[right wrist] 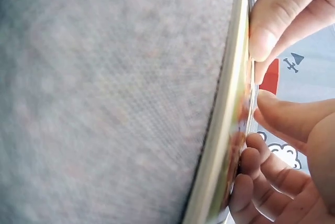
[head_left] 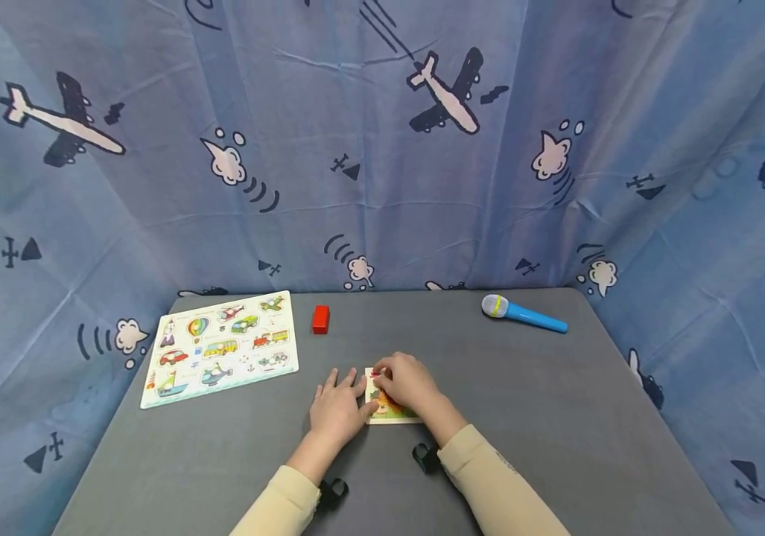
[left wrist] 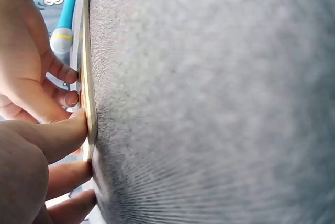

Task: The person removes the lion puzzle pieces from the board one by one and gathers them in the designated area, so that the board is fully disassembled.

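A small square picture board (head_left: 392, 414) with a pale edge and an orange and green picture lies flat on the grey table. My left hand (head_left: 337, 414) rests at its left side, fingers spread on the table and thumb on the board's edge. From the right, my right hand (head_left: 409, 381) reaches over the board and covers much of it. Its bent fingers touch the picture's upper left part, near a red patch. In the right wrist view those fingertips sit along the board's face (right wrist: 238, 124). Whether they pinch a loose piece, I cannot tell.
A larger white board (head_left: 221, 346) with pictures of vehicles lies at the back left. Beside it stands a red block (head_left: 320, 319). A blue toy microphone (head_left: 526, 314) lies at the back right. Behind the table (head_left: 556, 432) hangs a blue curtain (head_left: 328, 97) with airplanes.
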A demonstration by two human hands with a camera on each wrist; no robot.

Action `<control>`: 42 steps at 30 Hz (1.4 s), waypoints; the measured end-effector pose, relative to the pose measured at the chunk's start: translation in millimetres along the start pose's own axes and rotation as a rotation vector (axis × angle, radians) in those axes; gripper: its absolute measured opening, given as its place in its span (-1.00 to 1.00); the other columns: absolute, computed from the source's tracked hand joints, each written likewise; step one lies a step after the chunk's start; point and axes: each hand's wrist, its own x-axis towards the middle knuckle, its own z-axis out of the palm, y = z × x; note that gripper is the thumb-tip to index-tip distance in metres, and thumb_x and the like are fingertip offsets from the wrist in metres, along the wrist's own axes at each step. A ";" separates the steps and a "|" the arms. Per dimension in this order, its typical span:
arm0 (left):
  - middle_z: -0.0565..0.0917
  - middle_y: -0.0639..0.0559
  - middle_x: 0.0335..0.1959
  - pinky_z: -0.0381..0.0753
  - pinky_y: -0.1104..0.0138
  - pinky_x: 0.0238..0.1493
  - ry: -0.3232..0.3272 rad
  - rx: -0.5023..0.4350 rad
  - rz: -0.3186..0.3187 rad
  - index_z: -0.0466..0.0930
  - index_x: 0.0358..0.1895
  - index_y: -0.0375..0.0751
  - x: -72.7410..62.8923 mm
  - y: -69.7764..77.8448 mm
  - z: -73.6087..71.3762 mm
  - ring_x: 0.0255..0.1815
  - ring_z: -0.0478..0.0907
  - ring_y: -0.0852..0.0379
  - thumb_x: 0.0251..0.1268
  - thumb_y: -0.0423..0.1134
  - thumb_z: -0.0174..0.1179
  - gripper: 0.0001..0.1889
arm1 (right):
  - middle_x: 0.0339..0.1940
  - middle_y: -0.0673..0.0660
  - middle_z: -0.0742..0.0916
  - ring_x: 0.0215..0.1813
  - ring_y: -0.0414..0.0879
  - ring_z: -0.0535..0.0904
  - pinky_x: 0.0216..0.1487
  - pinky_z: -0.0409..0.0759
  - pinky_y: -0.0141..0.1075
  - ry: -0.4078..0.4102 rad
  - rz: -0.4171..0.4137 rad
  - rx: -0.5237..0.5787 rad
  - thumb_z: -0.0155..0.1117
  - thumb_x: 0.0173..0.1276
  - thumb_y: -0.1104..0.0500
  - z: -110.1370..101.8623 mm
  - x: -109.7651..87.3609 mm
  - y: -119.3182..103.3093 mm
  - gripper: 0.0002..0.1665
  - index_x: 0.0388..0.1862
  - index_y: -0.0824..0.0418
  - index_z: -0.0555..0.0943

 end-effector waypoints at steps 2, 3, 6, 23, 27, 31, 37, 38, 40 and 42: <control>0.44 -0.03 0.48 0.27 -0.24 0.45 -0.004 0.003 0.003 0.52 0.40 0.05 0.0 0.4 -0.5 0.59 0.17 -0.23 0.29 0.21 0.28 -0.35 | -0.39 -0.02 0.58 -0.40 -0.14 0.44 -0.36 0.46 -0.28 -0.002 0.000 -0.009 0.41 0.37 0.01 0.3 -0.5 -0.6 -0.75 -0.03 0.02 0.79; 0.44 -0.04 0.48 0.28 -0.24 0.44 -0.002 0.003 0.005 0.53 0.40 0.04 0.0 0.6 -1.0 0.58 0.18 -0.24 0.29 0.20 0.28 -0.35 | -0.40 -0.02 0.58 -0.41 -0.15 0.44 -0.37 0.45 -0.28 -0.002 0.000 -0.011 0.41 0.37 0.01 0.5 -0.4 -1.0 -0.75 -0.03 0.02 0.80; 0.45 -0.04 0.47 0.30 -0.24 0.42 0.003 0.011 0.010 0.53 0.39 0.02 0.3 1.4 -2.6 0.58 0.19 -0.24 0.30 0.19 0.28 -0.36 | -0.41 -0.02 0.58 -0.43 -0.16 0.44 -0.40 0.43 -0.29 0.001 0.005 -0.009 0.41 0.37 -0.02 0.9 0.5 -2.2 -0.74 -0.03 0.01 0.80; 0.46 -0.01 0.46 0.30 -0.22 0.43 -0.010 0.029 -0.010 0.55 0.37 0.04 1.7 4.8 -3.5 0.57 0.21 -0.22 0.27 0.20 0.31 -0.35 | -0.35 0.01 0.54 -0.36 -0.10 0.42 -0.33 0.33 -0.26 -0.065 0.142 0.159 0.49 0.30 0.05 3.6 4.5 0.3 -0.78 -0.10 -0.03 0.70; 0.47 -0.02 0.46 0.32 -0.22 0.42 -0.006 0.033 -0.008 0.56 0.37 0.03 1.5 4.0 -2.9 0.57 0.22 -0.23 0.26 0.20 0.31 -0.35 | -0.35 0.01 0.54 -0.36 -0.10 0.42 -0.32 0.34 -0.26 -0.046 0.144 0.194 0.50 0.28 0.06 5.0 3.5 1.0 -0.79 -0.12 -0.02 0.70; 0.48 -0.03 0.45 0.32 -0.23 0.41 -0.002 0.032 -0.006 0.57 0.36 0.02 1.3 3.7 -1.3 0.56 0.23 -0.23 0.25 0.19 0.32 -0.36 | -0.34 0.01 0.56 -0.35 -0.10 0.43 -0.30 0.35 -0.26 -0.028 0.132 0.269 0.51 0.27 0.11 4.6 2.7 2.1 -0.79 -0.15 -0.01 0.67; 0.47 -0.04 0.46 0.32 -0.24 0.41 -0.006 0.028 -0.008 0.57 0.36 0.01 1.4 3.8 -1.6 0.56 0.22 -0.24 0.25 0.19 0.33 -0.36 | -0.19 0.02 0.63 -0.17 -0.08 0.52 -0.05 0.53 -0.12 -0.025 0.119 0.291 0.50 0.28 0.14 3.0 2.7 3.2 -0.80 -0.14 -0.02 0.69; 0.47 -0.04 0.46 0.32 -0.24 0.41 -0.006 0.028 -0.009 0.57 0.36 0.01 1.5 3.8 -1.6 0.56 0.22 -0.24 0.25 0.19 0.32 -0.36 | -0.17 0.02 0.65 -0.16 -0.08 0.53 -0.03 0.54 -0.10 -0.019 0.114 0.292 0.50 0.28 0.15 3.3 2.4 3.7 -0.80 -0.15 -0.03 0.69; 0.47 -0.03 0.46 0.31 -0.23 0.42 -0.007 0.028 -0.012 0.57 0.36 0.02 1.4 3.6 -1.7 0.56 0.22 -0.23 0.25 0.19 0.32 -0.36 | -0.19 0.02 0.67 -0.18 -0.08 0.54 -0.05 0.56 -0.10 -0.005 0.103 0.311 0.50 0.28 0.18 3.6 2.0 4.4 -0.80 -0.16 -0.01 0.68; 0.46 -0.03 0.46 0.31 -0.23 0.42 -0.008 0.027 -0.015 0.57 0.36 0.02 1.5 3.5 -1.8 0.57 0.21 -0.23 0.26 0.19 0.32 -0.36 | -0.25 0.02 0.68 -0.24 -0.09 0.54 -0.13 0.56 -0.14 0.007 0.099 0.334 0.48 0.28 0.21 3.9 1.5 5.0 -0.80 -0.16 0.00 0.68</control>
